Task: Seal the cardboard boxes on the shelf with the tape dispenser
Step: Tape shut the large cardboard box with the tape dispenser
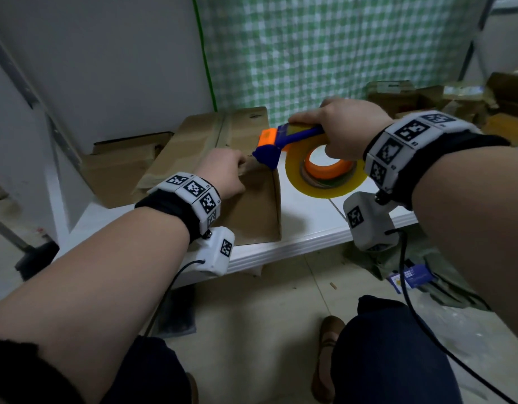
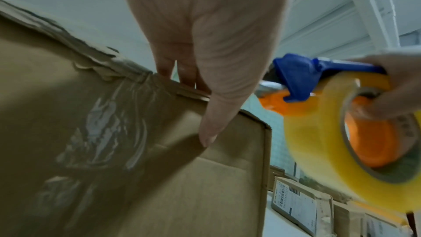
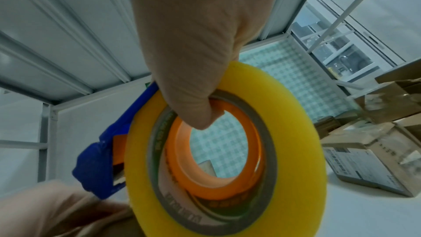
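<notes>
On the white shelf (image 1: 310, 228), mid-job by the look of it: left hand (image 1: 225, 173) gripping the cardboard box (image 1: 246, 205) top edge, right hand (image 1: 348, 126) clasping the tape dispenser (image 1: 307, 153) at its corner, further boxes (image 1: 421, 97) apparently pending.

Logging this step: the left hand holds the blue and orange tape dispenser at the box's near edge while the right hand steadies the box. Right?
Hands swapped. The head view shows the right hand holding the tape dispenser, while the left hand steadies the box.
</notes>
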The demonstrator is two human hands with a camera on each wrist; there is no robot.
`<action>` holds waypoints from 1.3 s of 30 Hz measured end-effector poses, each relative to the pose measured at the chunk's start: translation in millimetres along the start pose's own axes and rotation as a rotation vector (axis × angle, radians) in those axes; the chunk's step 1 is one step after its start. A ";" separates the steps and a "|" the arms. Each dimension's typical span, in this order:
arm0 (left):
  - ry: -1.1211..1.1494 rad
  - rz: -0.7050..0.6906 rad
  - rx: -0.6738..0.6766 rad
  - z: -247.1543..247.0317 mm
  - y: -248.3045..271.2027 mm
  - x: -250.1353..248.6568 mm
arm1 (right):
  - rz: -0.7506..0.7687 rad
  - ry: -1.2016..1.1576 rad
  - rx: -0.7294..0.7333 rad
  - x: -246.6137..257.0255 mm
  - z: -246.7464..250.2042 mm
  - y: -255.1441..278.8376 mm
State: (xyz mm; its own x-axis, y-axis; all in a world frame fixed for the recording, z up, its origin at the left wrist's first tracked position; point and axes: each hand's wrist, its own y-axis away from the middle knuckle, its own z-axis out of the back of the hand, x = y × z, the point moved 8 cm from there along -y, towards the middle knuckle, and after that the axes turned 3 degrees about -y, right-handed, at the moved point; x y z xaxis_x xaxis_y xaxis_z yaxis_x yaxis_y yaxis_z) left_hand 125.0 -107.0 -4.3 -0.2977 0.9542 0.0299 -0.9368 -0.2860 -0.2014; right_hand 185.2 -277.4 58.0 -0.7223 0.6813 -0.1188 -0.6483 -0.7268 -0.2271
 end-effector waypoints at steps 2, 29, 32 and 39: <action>-0.028 0.008 0.001 2.8 -0.7 -0.8 | 0.011 0.004 -0.041 -2.7 9.3 -3.0; -0.071 0.025 0.019 -17.8 10.9 -4.1 | -0.053 -0.168 0.009 -2.9 -41.8 1.7; -0.094 0.032 0.024 -15.2 13.7 7.8 | -0.046 -0.193 -0.008 6.9 -43.9 2.2; -0.153 0.035 0.013 -8.8 15.9 6.1 | -0.029 -0.281 -0.053 18.0 -56.8 5.0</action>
State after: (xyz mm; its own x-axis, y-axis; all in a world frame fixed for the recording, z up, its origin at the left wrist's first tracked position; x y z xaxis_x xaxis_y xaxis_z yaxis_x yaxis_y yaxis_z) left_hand 110.0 -105.0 -16.0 -0.3541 0.9192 0.1722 -0.9272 -0.3211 -0.1926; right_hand 182.6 -263.9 -0.1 -0.7471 0.6454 0.1593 -0.6612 -0.6969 -0.2778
